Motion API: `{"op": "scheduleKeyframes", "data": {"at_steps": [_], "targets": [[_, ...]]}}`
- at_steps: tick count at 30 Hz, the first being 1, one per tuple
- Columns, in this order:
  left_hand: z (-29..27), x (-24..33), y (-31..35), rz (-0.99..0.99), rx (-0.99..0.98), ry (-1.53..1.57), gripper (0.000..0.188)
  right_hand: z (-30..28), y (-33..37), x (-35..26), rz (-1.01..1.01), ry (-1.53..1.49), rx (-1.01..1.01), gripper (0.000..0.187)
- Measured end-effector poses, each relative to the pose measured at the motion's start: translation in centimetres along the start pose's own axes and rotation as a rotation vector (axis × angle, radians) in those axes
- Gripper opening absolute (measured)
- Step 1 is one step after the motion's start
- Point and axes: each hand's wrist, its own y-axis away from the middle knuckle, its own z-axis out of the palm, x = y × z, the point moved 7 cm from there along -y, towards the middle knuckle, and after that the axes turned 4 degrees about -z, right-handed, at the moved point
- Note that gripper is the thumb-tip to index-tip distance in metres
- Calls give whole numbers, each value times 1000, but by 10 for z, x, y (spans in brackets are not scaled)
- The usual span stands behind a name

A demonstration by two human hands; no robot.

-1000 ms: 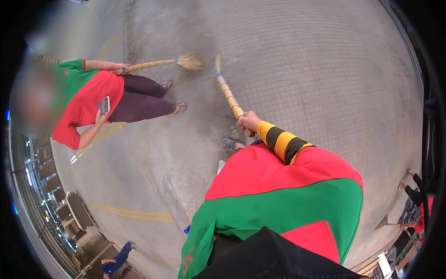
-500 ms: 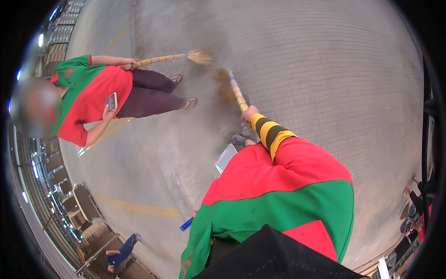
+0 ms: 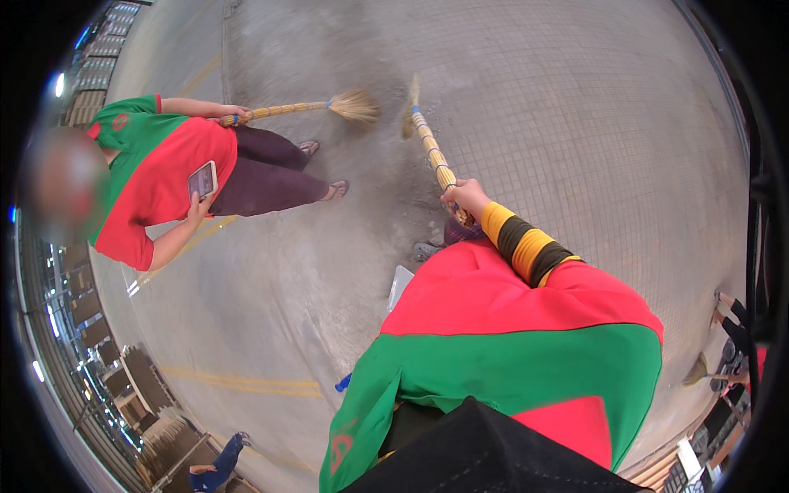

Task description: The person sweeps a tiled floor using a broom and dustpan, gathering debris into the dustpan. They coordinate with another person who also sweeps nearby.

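Observation:
My right hand [image 3: 467, 200] is closed around the upper end of a straw broom [image 3: 434, 152], its handle bound with dark rings. The bristles [image 3: 411, 107] reach away from me to the dusty floor, near a line of dirt. My left hand does not show; the body and green sleeve hide that side. Past the sleeve a small blue end of something [image 3: 343, 383] sticks out. Beside my shoe [image 3: 425, 251] the corner of a pale, flat-sided object [image 3: 399, 284] shows, mostly covered by my shirt; its kind is unclear.
At the left a co-worker [image 3: 177, 168] in a red and green shirt holds another straw broom [image 3: 355, 107] and a phone [image 3: 202, 179]. A person in blue [image 3: 218, 468] is at lower left. More people and a broom [image 3: 697, 371] stand at far right. Stacked goods [image 3: 152, 378] line the left.
My right hand and broom have moved slightly right and nearer me, the bristles swinging right. Less of the pale object and the blue end shows. The co-worker's phone has shifted slightly right.

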Motion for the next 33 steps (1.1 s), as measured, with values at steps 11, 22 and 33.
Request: {"op": "scheduleKeyframes", "data": {"at_steps": [11,22,33], "targets": [[59,41,54,98,32,3,30,22,-103,-28,229,141,-146,18],[105,55,157,-56,114,275,24,-56,-101,-137,256,-77,-160,13],[177,31,252,14,-101,172,21,-68,-226,-167,464,-236,-254,20]]}}
